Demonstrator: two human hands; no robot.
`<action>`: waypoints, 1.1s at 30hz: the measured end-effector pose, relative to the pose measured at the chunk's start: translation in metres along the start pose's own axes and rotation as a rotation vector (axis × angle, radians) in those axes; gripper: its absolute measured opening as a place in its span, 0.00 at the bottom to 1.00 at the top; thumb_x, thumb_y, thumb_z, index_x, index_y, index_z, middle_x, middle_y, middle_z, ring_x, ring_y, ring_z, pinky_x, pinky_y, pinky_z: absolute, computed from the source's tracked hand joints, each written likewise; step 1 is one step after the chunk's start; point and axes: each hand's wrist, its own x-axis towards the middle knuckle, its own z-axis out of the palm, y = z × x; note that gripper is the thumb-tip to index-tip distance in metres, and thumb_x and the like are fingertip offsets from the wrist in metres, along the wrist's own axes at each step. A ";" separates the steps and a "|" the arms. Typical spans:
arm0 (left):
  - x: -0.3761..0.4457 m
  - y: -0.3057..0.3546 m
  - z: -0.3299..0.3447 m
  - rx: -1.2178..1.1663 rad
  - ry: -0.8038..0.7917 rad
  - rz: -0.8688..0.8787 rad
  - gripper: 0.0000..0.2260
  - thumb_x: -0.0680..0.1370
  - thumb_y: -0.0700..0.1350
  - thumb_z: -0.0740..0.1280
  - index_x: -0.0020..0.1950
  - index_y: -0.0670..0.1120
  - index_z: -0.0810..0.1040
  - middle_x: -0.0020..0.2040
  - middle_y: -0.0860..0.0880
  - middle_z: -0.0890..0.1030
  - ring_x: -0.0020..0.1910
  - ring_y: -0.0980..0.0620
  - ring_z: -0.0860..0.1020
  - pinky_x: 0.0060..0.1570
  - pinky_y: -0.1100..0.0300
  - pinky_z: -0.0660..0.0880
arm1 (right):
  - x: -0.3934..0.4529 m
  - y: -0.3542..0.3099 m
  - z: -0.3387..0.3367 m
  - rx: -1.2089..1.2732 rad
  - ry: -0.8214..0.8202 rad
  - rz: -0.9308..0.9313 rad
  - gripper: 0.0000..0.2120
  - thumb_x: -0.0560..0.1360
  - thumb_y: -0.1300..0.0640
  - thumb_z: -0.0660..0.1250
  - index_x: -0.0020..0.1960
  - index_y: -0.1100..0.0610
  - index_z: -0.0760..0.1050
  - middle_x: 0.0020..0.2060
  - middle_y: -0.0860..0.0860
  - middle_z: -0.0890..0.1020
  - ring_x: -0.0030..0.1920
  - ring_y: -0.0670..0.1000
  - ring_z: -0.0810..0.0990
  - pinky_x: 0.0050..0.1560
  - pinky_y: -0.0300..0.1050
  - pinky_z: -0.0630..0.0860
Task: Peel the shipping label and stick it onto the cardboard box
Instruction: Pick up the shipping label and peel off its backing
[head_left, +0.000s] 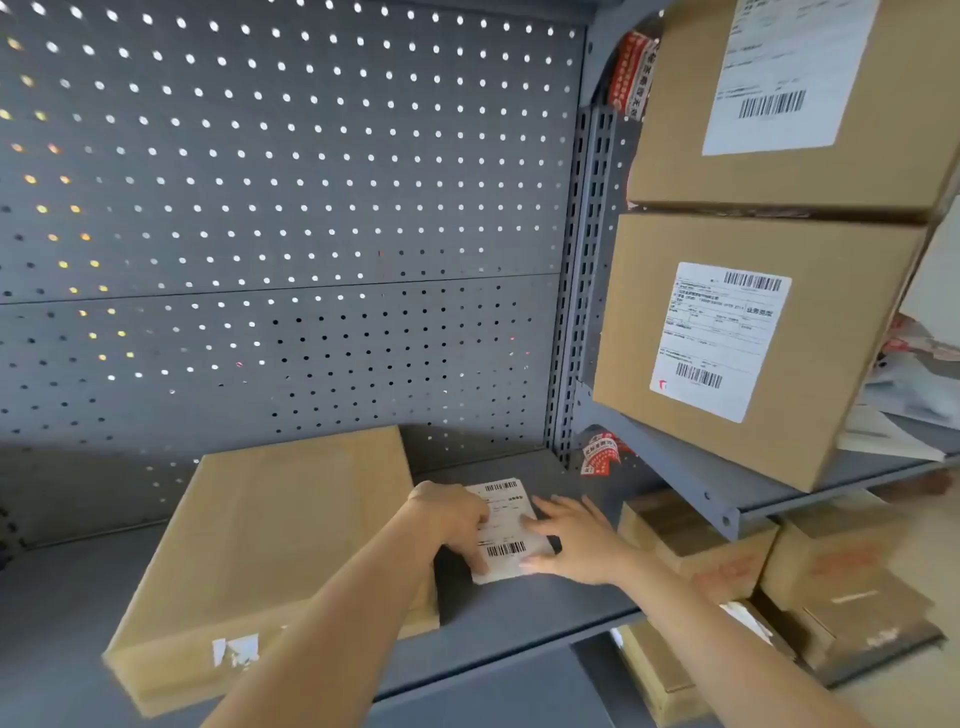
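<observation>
A flat cardboard box (270, 545) lies on the grey shelf (519, 623), its top bare apart from a torn white scrap on the near side. Just to its right a white shipping label (506, 525) with two barcodes lies flat on the shelf. My left hand (454, 519) covers the label's left edge, fingers curled down on it. My right hand (576, 540) rests on the label's right edge with fingers spread. Whether either hand grips the label or only presses it cannot be told.
A perforated grey back panel (285, 208) stands behind the shelf. To the right, two labelled cardboard boxes (753, 338) are stacked on a higher shelf. A roll of red-and-white tape (600, 454) sits by the upright. More boxes (831, 582) lie below right.
</observation>
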 end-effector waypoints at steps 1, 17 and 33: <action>0.000 0.000 0.000 0.015 -0.012 0.007 0.35 0.68 0.66 0.68 0.71 0.54 0.67 0.67 0.51 0.73 0.64 0.48 0.73 0.59 0.51 0.73 | -0.001 -0.001 0.000 -0.004 0.014 -0.008 0.31 0.75 0.37 0.59 0.74 0.45 0.61 0.78 0.46 0.52 0.77 0.51 0.47 0.75 0.57 0.40; -0.005 -0.001 -0.006 -0.252 0.195 -0.063 0.32 0.74 0.62 0.65 0.74 0.52 0.62 0.70 0.45 0.64 0.63 0.42 0.73 0.61 0.48 0.73 | -0.003 -0.005 0.001 0.527 0.515 -0.013 0.09 0.74 0.58 0.70 0.53 0.53 0.84 0.39 0.43 0.81 0.35 0.37 0.78 0.40 0.30 0.71; 0.000 -0.003 -0.002 -0.140 0.084 -0.010 0.28 0.71 0.62 0.69 0.68 0.56 0.71 0.65 0.53 0.76 0.62 0.50 0.75 0.58 0.53 0.73 | 0.007 -0.020 0.008 0.042 0.086 0.098 0.36 0.69 0.31 0.62 0.73 0.45 0.64 0.75 0.45 0.59 0.72 0.52 0.54 0.69 0.53 0.56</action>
